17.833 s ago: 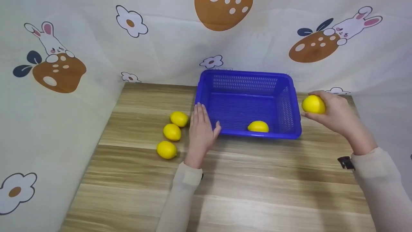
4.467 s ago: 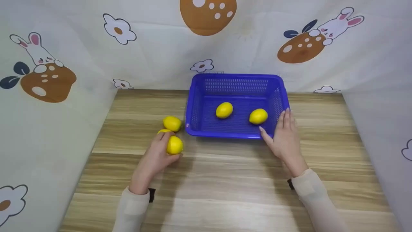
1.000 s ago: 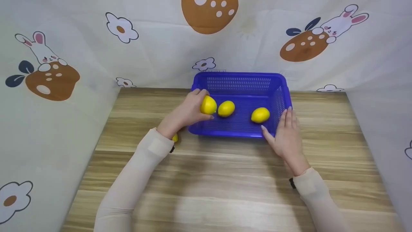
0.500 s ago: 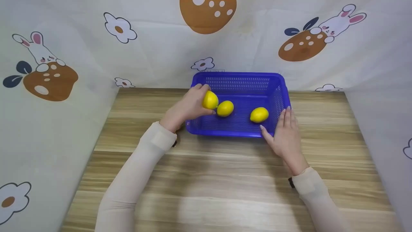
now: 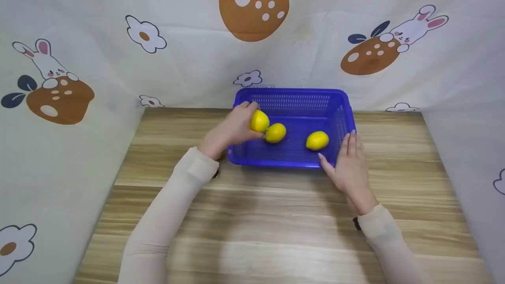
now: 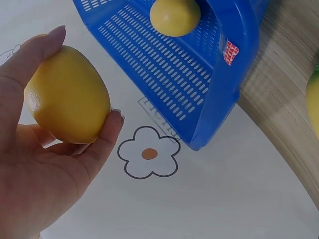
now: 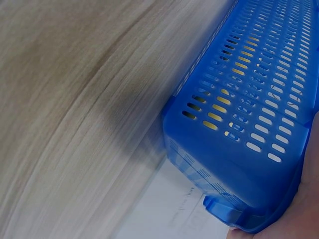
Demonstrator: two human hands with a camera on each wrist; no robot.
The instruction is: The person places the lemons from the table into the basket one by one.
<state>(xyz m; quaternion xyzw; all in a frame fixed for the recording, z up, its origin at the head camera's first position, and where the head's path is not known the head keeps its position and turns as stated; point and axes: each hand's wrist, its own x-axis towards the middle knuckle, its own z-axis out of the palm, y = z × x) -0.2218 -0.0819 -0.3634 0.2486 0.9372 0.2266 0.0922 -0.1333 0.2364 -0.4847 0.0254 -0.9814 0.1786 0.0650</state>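
My left hand [image 5: 233, 123] holds a yellow lemon [image 5: 260, 121] between thumb and fingers, above the left side of the blue plastic basket [image 5: 284, 163]. In the left wrist view the fingers curl round this lemon [image 6: 70, 97] from both sides. Two more lemons are in the basket: one lemon [image 5: 275, 133] just beside the held one, another lemon [image 5: 317, 141] toward the right. My right hand [image 5: 351, 169] rests on the basket's right rim near the front corner, fingers straight along the side, thumb over the front edge. In the right wrist view the slotted basket wall [image 7: 239, 149] shows beside that hand.
The wood-grain table [image 5: 296, 221] bears the basket near its back edge, close to the patterned cloth wall [image 5: 189, 71]. Part of another lemon [image 6: 313, 97] shows at the left wrist view's right edge, hidden under the left arm in the head view.
Earlier my right hand held a lemon right of the basket; now it rests on the rim. My left hand picked up a lemon left of the basket, brought it over, and has edged slightly rightward.
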